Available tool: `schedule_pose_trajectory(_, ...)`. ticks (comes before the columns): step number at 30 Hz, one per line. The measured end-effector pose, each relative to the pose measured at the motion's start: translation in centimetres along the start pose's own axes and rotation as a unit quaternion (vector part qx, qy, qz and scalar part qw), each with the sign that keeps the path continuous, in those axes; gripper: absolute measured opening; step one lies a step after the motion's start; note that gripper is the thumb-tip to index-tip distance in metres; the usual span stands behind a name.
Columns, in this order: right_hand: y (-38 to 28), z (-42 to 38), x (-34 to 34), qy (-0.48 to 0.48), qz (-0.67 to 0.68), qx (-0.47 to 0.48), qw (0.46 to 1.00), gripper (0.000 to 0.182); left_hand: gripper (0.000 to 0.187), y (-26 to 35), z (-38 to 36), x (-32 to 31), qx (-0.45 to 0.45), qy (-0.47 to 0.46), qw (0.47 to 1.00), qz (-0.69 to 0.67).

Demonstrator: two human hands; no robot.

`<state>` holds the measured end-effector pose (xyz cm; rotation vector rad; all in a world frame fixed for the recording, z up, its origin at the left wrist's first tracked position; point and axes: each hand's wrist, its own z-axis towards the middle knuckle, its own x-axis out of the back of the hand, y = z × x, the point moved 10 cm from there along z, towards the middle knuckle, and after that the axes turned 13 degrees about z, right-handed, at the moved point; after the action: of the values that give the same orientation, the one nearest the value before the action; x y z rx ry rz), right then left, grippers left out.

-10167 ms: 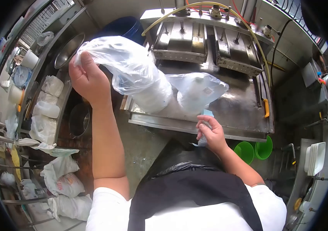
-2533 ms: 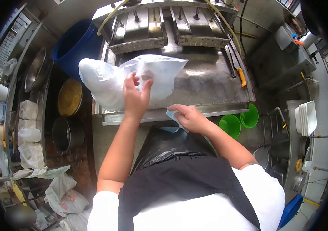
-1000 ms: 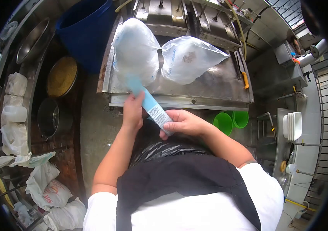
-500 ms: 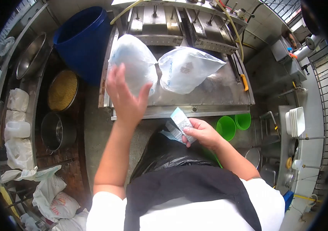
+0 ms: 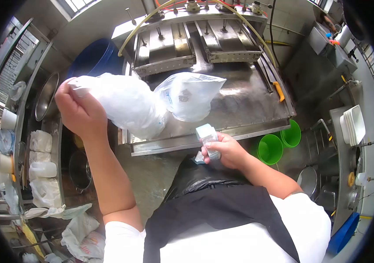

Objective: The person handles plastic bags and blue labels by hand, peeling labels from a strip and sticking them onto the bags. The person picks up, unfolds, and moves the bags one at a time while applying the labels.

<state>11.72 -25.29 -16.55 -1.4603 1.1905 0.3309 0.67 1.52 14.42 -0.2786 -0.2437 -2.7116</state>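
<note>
My left hand (image 5: 80, 105) is closed on the gathered end of a full white plastic bag (image 5: 125, 103) at the left of the steel worktop (image 5: 239, 103). The bag tilts toward that hand, its lower part near the worktop. Against its right side rests a second white plastic bag (image 5: 189, 96), with a printed patch on its face. Low in front of the worktop, my right hand (image 5: 226, 149) grips small printed paper labels (image 5: 209, 138) between thumb and fingers. One more label (image 5: 199, 158) shows partly below that hand.
Two steel trays with perforated fronts (image 5: 165, 57) stand at the back of the worktop. A yellow-handled knife (image 5: 279, 91) lies at its right edge. Green buckets (image 5: 269, 150) are below on the right. A blue barrel (image 5: 92, 57) stands behind on the left, beside shelves with a steel bowl (image 5: 46, 96).
My left hand has gone from open over the left bag to closed on its end, pulling it leftward. My right hand still holds the labels. The view has shifted.
</note>
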Motion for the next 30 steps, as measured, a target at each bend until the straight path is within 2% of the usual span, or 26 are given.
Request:
schedule_pose_trajectory(1,-0.1,0.3,0.3,0.004,0.009,-0.006,1.000,0.030,0.016,0.2,0.0,-0.4,-0.005,-0.001,1.000,-0.001)
schedule_pose_trajectory(3,-0.7,0.5,0.1,-0.002,-0.008,-0.002,1.000,0.030,0.013,1.5,-0.5,-4.3,-0.063,-0.136,0.988,0.019)
schedule_pose_trajectory(4,-1.1,0.5,0.2,0.002,-0.022,0.005,1.000,0.029,0.010,3.0,-2.0,-6.4,-0.083,-0.212,0.973,-0.042)
schedule_pose_trajectory(5,-1.6,0.8,0.2,0.003,-0.038,0.013,0.999,0.027,0.012,4.1,-4.4,-8.2,-0.196,-0.252,0.948,-0.010)
schedule_pose_trajectory(7,-1.7,1.5,0.5,-0.020,-0.053,0.023,0.998,0.025,0.017,2.7,-6.3,-10.2,-0.209,-0.327,0.922,-0.005)
schedule_pose_trajectory(8,-1.6,1.8,0.5,-0.035,-0.065,0.033,0.997,0.023,0.019,0.0,-4.9,-9.0,-0.080,-0.303,0.950,-0.002)
schedule_pose_trajectory(9,-1.3,2.3,0.7,-0.037,-0.060,0.032,0.997,0.023,0.018,-2.0,-3.1,-7.4,-0.021,-0.254,0.967,0.027)
schedule_pose_trajectory(11,-1.2,3.4,-1.1,-0.067,-0.080,0.046,0.994,0.020,0.019,-4.1,-1.4,-3.4,0.127,-0.099,0.986,-0.049)
schedule_pose_trajectory(13,-0.6,5.4,-2.9,-0.066,-0.090,0.040,0.993,0.020,0.020,-4.7,-1.2,-3.7,0.126,-0.101,0.986,-0.051)
schedule_pose_trajectory(15,-0.6,8.3,-4.6,-0.066,-0.131,0.089,0.985,0.030,0.020,-5.3,-1.0,-3.5,0.123,-0.102,0.986,-0.053)
schedule_pose_trajectory(16,0.1,10.0,-5.5,-0.069,-0.130,0.088,0.985,0.030,0.020,-6.1,-1.1,-3.6,0.155,-0.112,0.979,-0.066)
schedule_pose_trajectory(18,-0.3,12.9,-7.2,-0.032,-0.185,0.172,0.967,0.048,0.020,-7.1,-1.6,-3.6,0.185,-0.122,0.972,-0.075)
schedule_pose_trajectory(19,0.0,14.1,-8.7,-0.036,-0.185,0.172,0.967,0.048,0.020,-6.5,-2.2,-4.4,0.140,-0.168,0.975,-0.043)
schedule_pose_trajectory(20,0.1,15.3,-9.3,-0.002,-0.182,0.169,0.969,0.057,0.020,-5.5,-2.5,-5.2,0.095,-0.211,0.973,-0.009)
schedule_pose_trajectory(21,0.1,16.4,-9.9,0.032,-0.179,0.165,0.969,0.066,0.019,-5.9,-3.4,-5.9,0.127,-0.267,0.955,-0.025)
schedule_pose_trajectory(23,1.2,20.0,-9.3,0.024,-0.167,0.178,0.969,0.061,0.018,-6.3,-3.8,-6.0,0.135,-0.301,0.942,-0.066)
schedule_pose_trajectory(25,3.2,21.5,-8.2,0.036,-0.138,0.087,0.986,0.048,0.015,-10.0,-1.2,-3.2,0.184,-0.185,0.965,-0.033)
schedule_pose_trajectory(26,3.0,20.5,-9.0,0.030,-0.145,0.078,0.986,0.037,0.015,-12.6,-0.5,-2.6,0.274,-0.125,0.938,-0.169)
schedule_pose_trajectory(27,2.5,19.6,-9.8,0.028,-0.149,0.076,0.985,0.037,0.012,-14.2,-0.4,-2.2,0.306,-0.118,0.921,-0.211)
schedule_pose_trajectory(29,1.7,17.8,-13.1,-0.060,-0.188,0.093,0.976,0.043,0.013,-15.2,-0.1,-1.1,0.297,-0.084,0.940,-0.144)
schedule_pose_trajectory(30,2.1,18.0,-13.3,-0.062,-0.191,0.089,0.976,0.043,0.013,-15.6,-0.2,-0.9,0.300,-0.082,0.940,-0.142)
